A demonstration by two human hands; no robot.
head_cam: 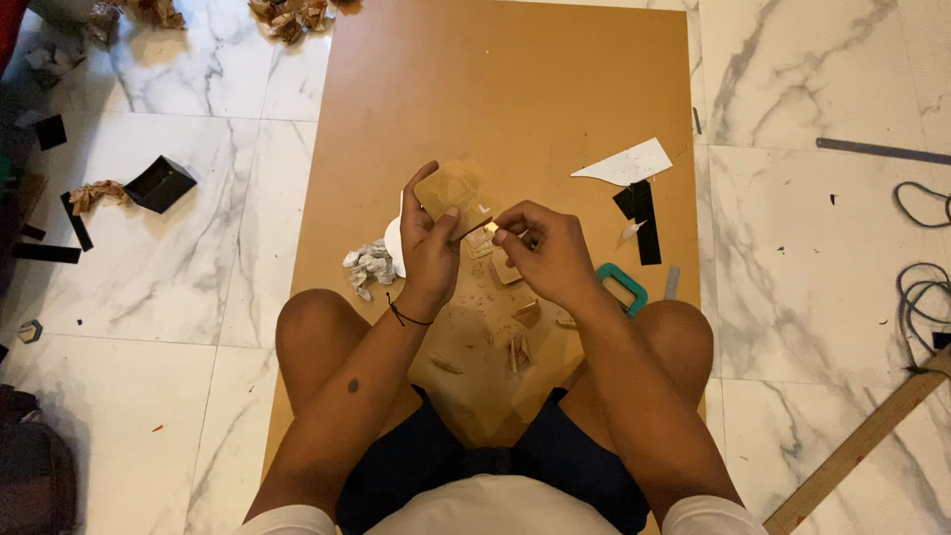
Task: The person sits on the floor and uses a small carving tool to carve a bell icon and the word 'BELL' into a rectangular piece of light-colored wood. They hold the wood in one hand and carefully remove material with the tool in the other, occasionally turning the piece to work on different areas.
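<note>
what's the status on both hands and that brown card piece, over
Left hand grips brown card piece, raised off the board. Right hand pinches at its lower edge; tool unclear. Scraps below, nothing blocking.

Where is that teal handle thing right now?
The teal handle lies on the brown board, just right of the right hand and beside the right knee, below the black strips.
</note>
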